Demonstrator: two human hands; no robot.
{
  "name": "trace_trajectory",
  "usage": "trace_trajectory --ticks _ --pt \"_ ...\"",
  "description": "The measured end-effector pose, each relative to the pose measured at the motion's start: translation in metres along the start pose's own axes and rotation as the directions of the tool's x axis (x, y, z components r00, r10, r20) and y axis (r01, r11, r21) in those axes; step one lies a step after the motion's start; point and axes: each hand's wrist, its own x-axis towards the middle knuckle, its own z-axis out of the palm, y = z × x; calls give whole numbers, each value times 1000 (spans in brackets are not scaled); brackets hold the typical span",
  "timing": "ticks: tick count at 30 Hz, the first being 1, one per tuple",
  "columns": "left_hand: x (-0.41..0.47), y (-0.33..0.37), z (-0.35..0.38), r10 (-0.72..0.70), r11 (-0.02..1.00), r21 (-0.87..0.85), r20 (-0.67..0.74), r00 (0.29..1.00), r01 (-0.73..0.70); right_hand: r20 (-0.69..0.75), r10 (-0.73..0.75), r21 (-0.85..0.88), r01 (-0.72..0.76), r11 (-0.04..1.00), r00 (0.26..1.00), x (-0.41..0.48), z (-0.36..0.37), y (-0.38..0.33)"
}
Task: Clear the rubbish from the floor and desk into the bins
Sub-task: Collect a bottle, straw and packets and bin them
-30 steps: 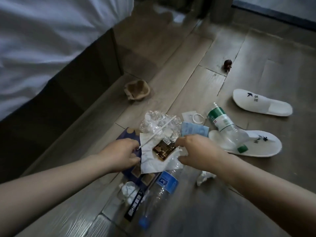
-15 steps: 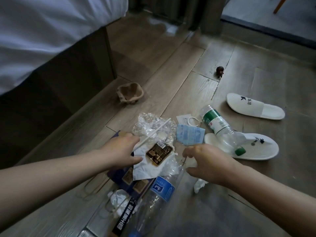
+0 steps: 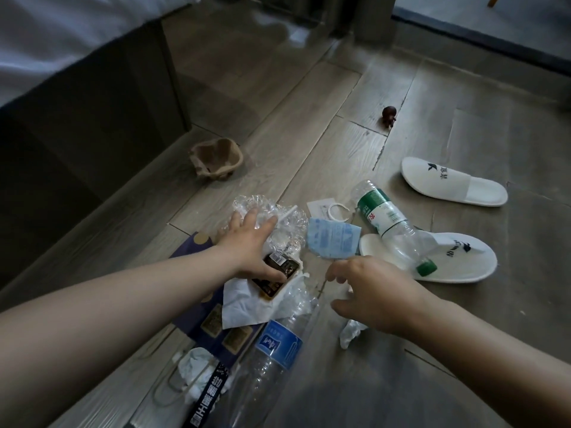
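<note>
One bed [image 3: 55, 38] beside littered plank floor [image 3: 309, 97]

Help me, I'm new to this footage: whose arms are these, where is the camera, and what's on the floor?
No machine: a person wears the camera on the head, so you look down their own bare arms. The left hand spreads straight fingers over crumpled clear plastic wrap; the right hand hovers, holding nothing. On the wooden floor lie a clear plastic bottle with a blue label, a clear plastic bottle with a green label, a light blue face mask and two white slippers.
</note>
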Motion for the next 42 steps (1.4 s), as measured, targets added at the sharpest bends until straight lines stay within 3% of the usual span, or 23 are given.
trace_trajectory --ticks 28,42 --pt "27 22 15 -230 969 -94 13 973 230 48 32 31 -33 999 998 2 5 16" --pt "30 15 18 -150 973 -195 -110 983 126 42 48 31 -50 998 998 -1 8 18"
